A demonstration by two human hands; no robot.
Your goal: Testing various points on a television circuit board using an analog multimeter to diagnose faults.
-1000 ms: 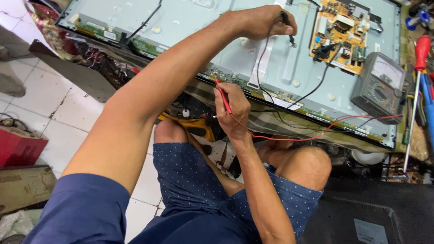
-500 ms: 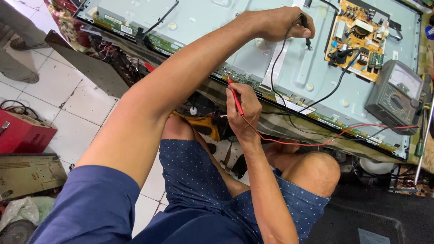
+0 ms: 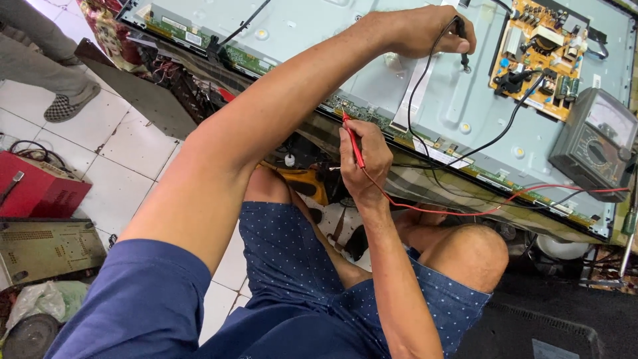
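Head view. Right hand [image 3: 364, 159] pinches the red probe [image 3: 352, 139] pen-style, long axis running up-left, tip on the narrow board strip [image 3: 372, 121] at the panel's near edge. Left hand [image 3: 425, 30], farther in, is clamped on the black probe [image 3: 463, 50], tip pointing down at the metal back panel [image 3: 319, 60]. Yellow circuit board [image 3: 541, 53] lies right of that tip; analog meter [image 3: 595, 143] at far right.

White tiled floor [image 3: 126, 143], red case [image 3: 36, 189], black mat [image 3: 551, 319], daylight
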